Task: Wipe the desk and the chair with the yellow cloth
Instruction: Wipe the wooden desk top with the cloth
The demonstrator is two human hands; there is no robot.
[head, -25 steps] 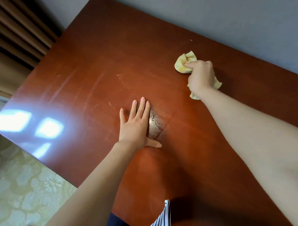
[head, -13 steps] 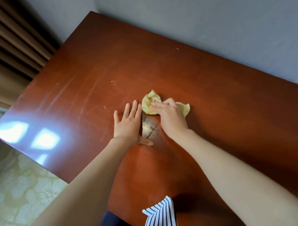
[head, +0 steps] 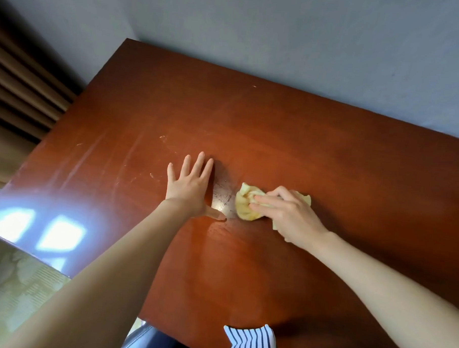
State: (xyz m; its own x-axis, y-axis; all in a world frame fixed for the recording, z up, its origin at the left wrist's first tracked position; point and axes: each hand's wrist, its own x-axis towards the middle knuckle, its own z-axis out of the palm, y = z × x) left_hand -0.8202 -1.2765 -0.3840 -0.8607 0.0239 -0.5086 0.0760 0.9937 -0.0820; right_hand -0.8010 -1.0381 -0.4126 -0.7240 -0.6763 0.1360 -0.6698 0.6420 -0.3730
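Note:
The desk (head: 290, 139) is a glossy reddish-brown wooden top filling most of the view. A crumpled yellow cloth (head: 245, 204) lies on it near the middle, beside a pale worn patch (head: 222, 197). My right hand (head: 287, 215) grips the cloth from the right and presses it to the wood. Just left of the patch, my left hand (head: 191, 185) lies flat on the desk with fingers straight and spread, thumb pointing toward the cloth. No chair shows in this view.
A grey wall (head: 307, 45) runs along the desk's far edge. Brown curtains (head: 22, 86) hang at the left. Patterned pale carpet (head: 13, 282) lies below the desk's left edge. A striped bit of my clothing (head: 251, 342) hangs at the bottom.
My right hand has dragged the cloth from the far right of the desk toward me, ending beside the worn patch. My left hand has stayed flat in place.

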